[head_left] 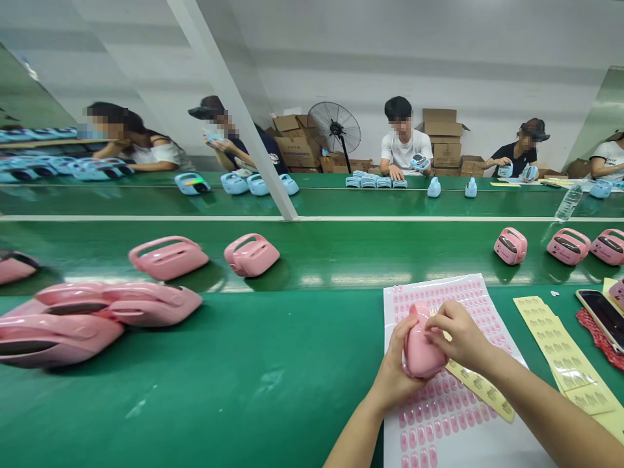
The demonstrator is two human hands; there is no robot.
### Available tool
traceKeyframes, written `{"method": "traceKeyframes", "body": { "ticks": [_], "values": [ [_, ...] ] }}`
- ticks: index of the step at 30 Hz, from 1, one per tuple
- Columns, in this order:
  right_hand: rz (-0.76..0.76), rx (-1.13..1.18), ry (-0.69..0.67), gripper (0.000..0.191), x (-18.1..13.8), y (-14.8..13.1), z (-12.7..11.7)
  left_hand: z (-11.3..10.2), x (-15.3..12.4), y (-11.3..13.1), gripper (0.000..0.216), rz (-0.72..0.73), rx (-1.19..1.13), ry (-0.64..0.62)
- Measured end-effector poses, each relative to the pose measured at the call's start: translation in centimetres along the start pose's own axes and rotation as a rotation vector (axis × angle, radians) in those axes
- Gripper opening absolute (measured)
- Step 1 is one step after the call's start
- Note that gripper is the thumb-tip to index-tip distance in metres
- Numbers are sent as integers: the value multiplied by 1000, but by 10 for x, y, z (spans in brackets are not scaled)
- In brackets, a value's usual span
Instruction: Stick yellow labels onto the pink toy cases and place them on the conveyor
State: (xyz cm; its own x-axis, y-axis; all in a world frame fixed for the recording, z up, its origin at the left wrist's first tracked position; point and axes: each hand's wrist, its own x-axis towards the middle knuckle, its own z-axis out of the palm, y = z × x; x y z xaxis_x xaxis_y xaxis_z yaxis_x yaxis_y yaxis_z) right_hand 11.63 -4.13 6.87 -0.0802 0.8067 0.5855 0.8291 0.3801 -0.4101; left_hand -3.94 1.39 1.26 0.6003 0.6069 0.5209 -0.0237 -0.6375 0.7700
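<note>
Left hand (397, 372) wrapped round the pink casing (423, 356), right hand (462, 335) bunched against it (pinching anything? can't tell) | casing held above the sticker sheet (468, 450) | probably light, stiff, slick; best gripped round its broad sides

Held pink case (423, 356): smooth molded plastic with a soft gloss
Left-hand pink cases (156, 305): shiny plastic, highlights along the curves, dark panels sleek
Blue cases (234, 184): smooth plastic, glossy
Worktop (219, 396): smooth green surface, low sheen, pale scuffs
Belt (370, 250): slick green, glossy enough to mirror the cases
Sticker sheet (468, 448): white, smooth, slightly shiny
Pink stickers (424, 433): glossy, bright glints
Yellow label strips (558, 341): smooth, paper-like backing, faint shine
Phone (602, 316): dark, glassy screen
Red pad (595, 333): rough, bumpy; material unclear
Bottle (568, 203): clear, shiny plastic
Cartons (298, 149): matt brown cardboard
Post (234, 104): smooth, white, painted-looking
</note>
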Motion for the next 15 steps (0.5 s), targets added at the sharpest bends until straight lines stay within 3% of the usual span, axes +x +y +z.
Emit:
{"method": "traceKeyframes", "body": {
  "ticks": [4, 8, 11, 15],
  "values": [
    [-164, -250, 78, 19, -9, 0, 1, 0, 0, 0, 78, -1, -10, 6],
    [-150, -244, 78, 23, -14, 2, 4, 0, 0, 0, 79, 12, 8, 2],
    [-39, -41, 37, 28, -15, 3, 7, 0, 0, 0, 79, 19, 13, -1],
    [277, 300, -10, 48, -11, 5, 15, 1, -2, -3, 79, 36, 28, -4]
  ]
}}
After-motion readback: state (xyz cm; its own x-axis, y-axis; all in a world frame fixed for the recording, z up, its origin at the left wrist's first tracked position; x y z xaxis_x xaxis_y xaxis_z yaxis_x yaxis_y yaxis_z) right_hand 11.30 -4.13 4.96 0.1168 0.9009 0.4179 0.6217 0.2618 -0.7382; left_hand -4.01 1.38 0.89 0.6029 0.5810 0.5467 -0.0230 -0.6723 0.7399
